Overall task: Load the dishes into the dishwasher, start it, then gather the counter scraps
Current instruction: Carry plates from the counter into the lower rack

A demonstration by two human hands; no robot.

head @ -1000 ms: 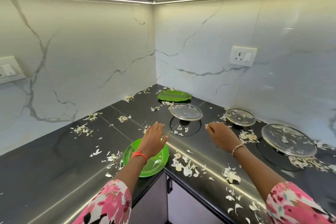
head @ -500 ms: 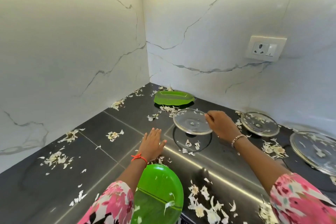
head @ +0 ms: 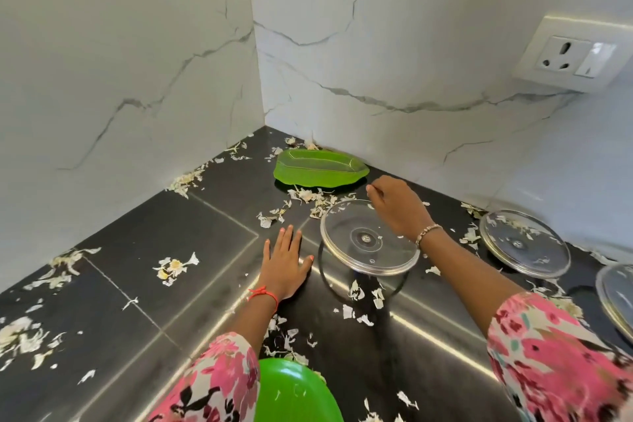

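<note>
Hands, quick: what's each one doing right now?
Left hand: open, flat on the counter.
Right hand: fingers curled by the glass lid; whether it holds anything cannot be told.

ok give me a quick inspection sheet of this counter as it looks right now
Surface: black countertop with steel strips, set in a wall corner.
Job's things: pale scraps strewn all over it; leaf-shaped green plate in the corner; round green plate at the near edge, a few scraps on it.
Clutter: glass lid by the hands; two more lids to the right, one cut off by the frame.
Hands: left hand flat on the countertop, fingers straight; right hand over the glass lid's far rim, fingers curled, cannot tell whether it holds anything.
Cables: nothing seen.
Surroundings: white veined walls; socket with switch on the right wall.
</note>
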